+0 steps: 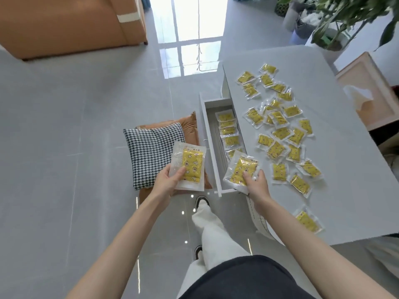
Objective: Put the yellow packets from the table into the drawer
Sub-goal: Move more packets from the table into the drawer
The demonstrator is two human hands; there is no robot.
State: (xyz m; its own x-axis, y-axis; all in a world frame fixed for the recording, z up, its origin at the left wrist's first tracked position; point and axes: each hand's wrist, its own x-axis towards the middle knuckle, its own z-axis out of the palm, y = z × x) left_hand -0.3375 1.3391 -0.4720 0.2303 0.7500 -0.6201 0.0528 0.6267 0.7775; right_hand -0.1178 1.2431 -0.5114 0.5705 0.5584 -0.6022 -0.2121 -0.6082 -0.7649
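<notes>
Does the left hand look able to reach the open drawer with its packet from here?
Probably yes: the left hand holds its packet beside the drawer, open on top; only the right hand, with another packet, crowds the near end.

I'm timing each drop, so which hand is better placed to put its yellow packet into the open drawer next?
Right. The right hand holds one packet over the near end of the drawer. The left hand grips another packet outside the drawer, over the checked cushion.

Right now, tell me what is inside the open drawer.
In the drawer, a row of yellow packets lies along the table side, beside bare bottom. The packet gripped by the right hand covers its near end, so nothing there can be seen.
</notes>
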